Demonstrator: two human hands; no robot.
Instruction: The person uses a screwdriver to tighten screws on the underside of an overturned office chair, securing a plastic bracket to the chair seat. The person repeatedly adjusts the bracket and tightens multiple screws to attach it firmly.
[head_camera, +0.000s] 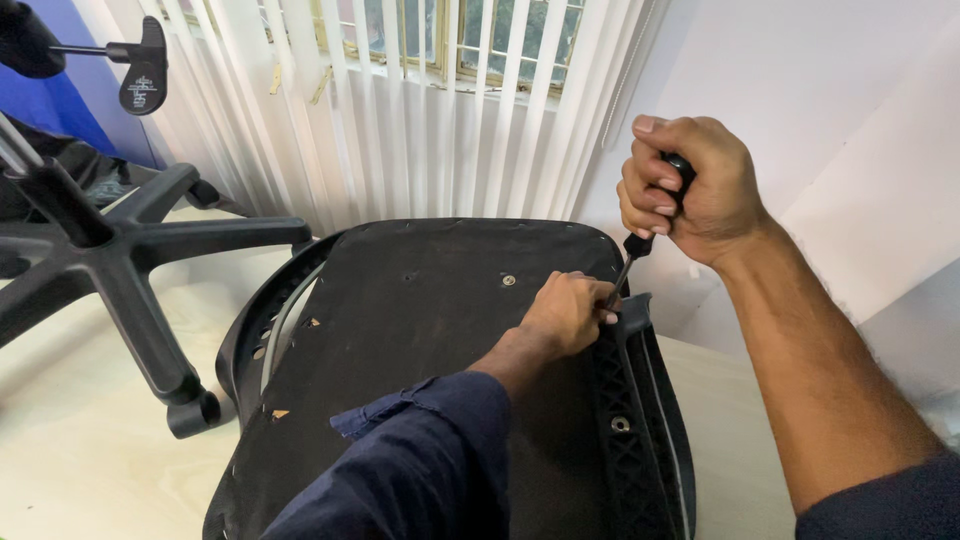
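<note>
An upturned black office chair seat (400, 330) lies on a pale wooden table (80, 450), its fabric underside facing up. My right hand (690, 185) is closed around the black handle of a screwdriver (635, 250), whose shaft points down at the seat's right edge. My left hand (565, 312) rests on the seat with its fingers pinched at the screwdriver's tip, beside the black plastic armrest bracket (635, 400). The tip itself is hidden by my fingers. A screw head (509, 280) shows near the seat's far edge.
A black five-legged chair base (120, 270) with a castor lies on the table at the left, its gas column rising to the upper left. White vertical blinds (420, 100) cover a window behind. A white wall stands to the right.
</note>
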